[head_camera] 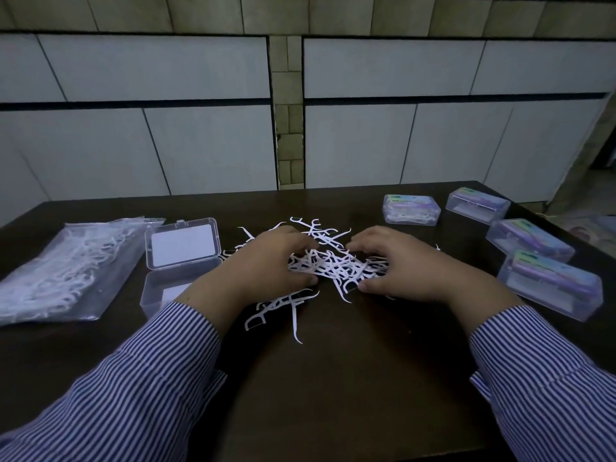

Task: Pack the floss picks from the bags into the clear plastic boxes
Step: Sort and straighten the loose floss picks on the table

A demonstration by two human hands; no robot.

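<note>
We curl both the left hand (266,261) and right hand (403,265) around the floss picks (333,266), gathering them tidy before the open box (176,261) at nine o'clock.

My left hand (266,261): palm down, fingers curled inward toward my right, thumb (305,280) tucked at the near side, pressing onto the floss picks (328,265). My right hand (400,265): palm down, mirrored, fingers curled toward the left, thumb (366,286) low at the near edge, also on the picks. Both forearms: in striped sleeves (160,371), angling in from the lower corners, wrists bare, hands near each other but apart.
</note>
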